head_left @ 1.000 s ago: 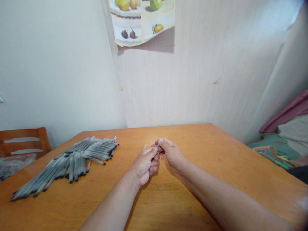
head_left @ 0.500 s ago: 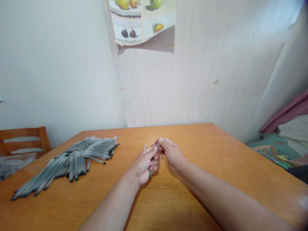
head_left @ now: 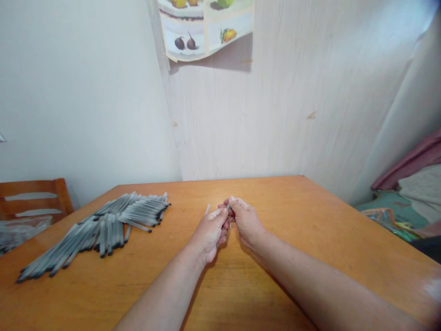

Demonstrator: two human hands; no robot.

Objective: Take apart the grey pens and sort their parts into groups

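Note:
My left hand is closed around a pen, with thumb and fingertips pinched together over the middle of the table. My right hand meets it there, its thumb and forefinger pinching the grey end of the pen. Fingers hide most of what lies between the two hands. A thin whitish stick pokes out behind my left hand; whether it is held or lies on the table I cannot tell. To the left spreads a heap of pens with translucent barrels and black ends.
The wooden table reaches to the wall. At the left stand a chair and a clear plastic bag. Beyond the right edge lie a clear bag with coloured things and folded cloth. Fruit pictures hang on the wall.
My left hand has turned a little and shifted slightly right, towards the right hand. The dark pen end under the left hand is now mostly hidden. The view has tilted slightly.

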